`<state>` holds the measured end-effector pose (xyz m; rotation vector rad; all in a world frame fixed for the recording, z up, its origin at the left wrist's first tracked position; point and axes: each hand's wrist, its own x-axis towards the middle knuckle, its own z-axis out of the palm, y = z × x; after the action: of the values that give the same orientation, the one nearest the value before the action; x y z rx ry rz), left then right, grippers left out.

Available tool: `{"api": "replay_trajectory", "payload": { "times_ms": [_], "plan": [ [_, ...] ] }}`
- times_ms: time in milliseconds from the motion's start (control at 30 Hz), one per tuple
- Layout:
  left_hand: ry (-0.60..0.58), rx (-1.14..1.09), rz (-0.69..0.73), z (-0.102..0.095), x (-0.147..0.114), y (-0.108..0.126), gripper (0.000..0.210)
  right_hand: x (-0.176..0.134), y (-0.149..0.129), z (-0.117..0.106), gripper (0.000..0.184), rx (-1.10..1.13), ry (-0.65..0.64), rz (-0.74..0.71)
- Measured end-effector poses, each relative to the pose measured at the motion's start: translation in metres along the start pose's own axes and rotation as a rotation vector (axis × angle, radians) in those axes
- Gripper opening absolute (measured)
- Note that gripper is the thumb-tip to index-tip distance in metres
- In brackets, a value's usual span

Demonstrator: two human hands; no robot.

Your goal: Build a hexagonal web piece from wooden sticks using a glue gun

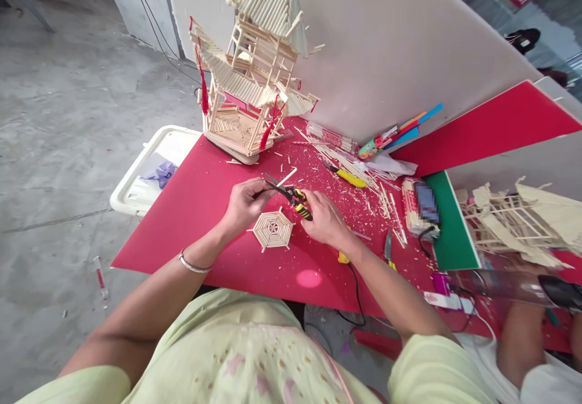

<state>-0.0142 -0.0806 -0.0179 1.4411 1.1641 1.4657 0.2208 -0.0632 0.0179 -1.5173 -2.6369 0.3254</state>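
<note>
My left hand (248,204) is closed in a pinch on a thin pale wooden stick (287,177), which points up and to the right from the fingertips. My right hand (325,216) grips a pair of pliers (301,204) with yellow-and-black handles. Their dark jaws reach left across the stick, close to my left fingertips; whether they touch it I cannot tell. Just below the hands, a flat hexagonal panel of sticks (273,229) lies on the red tabletop (182,210). Behind stands a tiered pavilion model (254,76) of similar sticks, hung with red tassels.
Loose sticks (364,170), offcuts and a yellow utility knife (350,178) lie right of centre. Farther right are packed sticks (413,207), an open knife (388,247) and a green board (448,222). A stick ship model (513,222) stands beside another person's arm (521,343).
</note>
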Motion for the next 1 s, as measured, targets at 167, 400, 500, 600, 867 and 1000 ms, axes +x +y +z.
{"api": "replay_trajectory", "payload": {
  "times_ms": [167,400,500,600,867,1000],
  "plan": [
    [-0.083,-0.342,-0.274,0.001,0.0,-0.006,0.033,-0.001,0.003,0.001,0.064,0.017,-0.005,-0.038],
    [-0.18,-0.548,-0.429,0.001,-0.002,-0.011,0.04,-0.008,-0.004,0.0,0.047,-0.017,-0.014,0.009],
    [-0.172,-0.553,-0.436,0.003,-0.002,-0.011,0.042,-0.01,-0.003,0.0,0.048,-0.014,-0.021,0.02],
    [-0.144,-0.52,-0.395,0.005,-0.001,-0.008,0.043,-0.012,0.0,-0.001,0.065,0.055,-0.046,0.001],
    [-0.157,-0.198,-0.097,-0.005,0.0,0.002,0.03,-0.027,-0.005,-0.01,0.04,0.329,-0.143,0.148],
    [-0.267,-0.272,0.008,-0.009,0.006,0.0,0.025,-0.033,-0.007,-0.009,0.035,0.966,-0.321,0.298]
  ]
}}
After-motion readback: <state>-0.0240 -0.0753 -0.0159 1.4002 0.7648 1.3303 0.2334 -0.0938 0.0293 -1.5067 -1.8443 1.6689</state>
